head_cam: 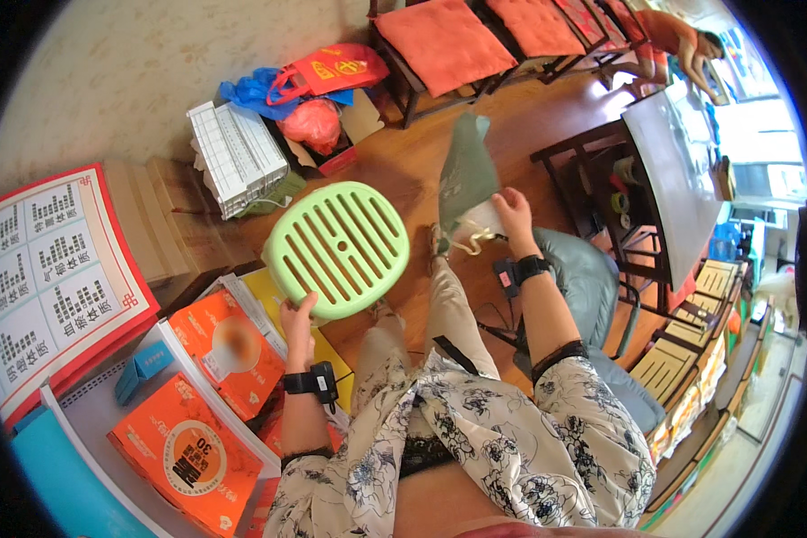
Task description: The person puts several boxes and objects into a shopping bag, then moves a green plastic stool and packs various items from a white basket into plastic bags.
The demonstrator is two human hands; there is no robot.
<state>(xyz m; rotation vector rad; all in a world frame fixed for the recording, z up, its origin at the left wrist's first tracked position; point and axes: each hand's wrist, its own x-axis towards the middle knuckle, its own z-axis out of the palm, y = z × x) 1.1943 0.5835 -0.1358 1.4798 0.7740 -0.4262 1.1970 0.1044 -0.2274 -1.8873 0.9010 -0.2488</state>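
My left hand [298,327] grips the near rim of a light green plastic piece [342,247], an oval slatted top like that of a small stool. Its underside is hidden. With my right hand [513,214] I pinch a grey-green bag [469,171] by its whitish end, to the right of the slatted piece. The bag hangs limp over the floor, and a cream ribbon [474,239] dangles below my fingers. Both wrists wear black straps with small devices.
Orange boxes [187,452] stand on a shelf unit at left, near a printed board [60,289]. White plastic racks [239,155] and bags lie by the wall. A grey padded chair [575,289] is close at right, before a table [672,181]. Another person [672,44] leans over farther off.
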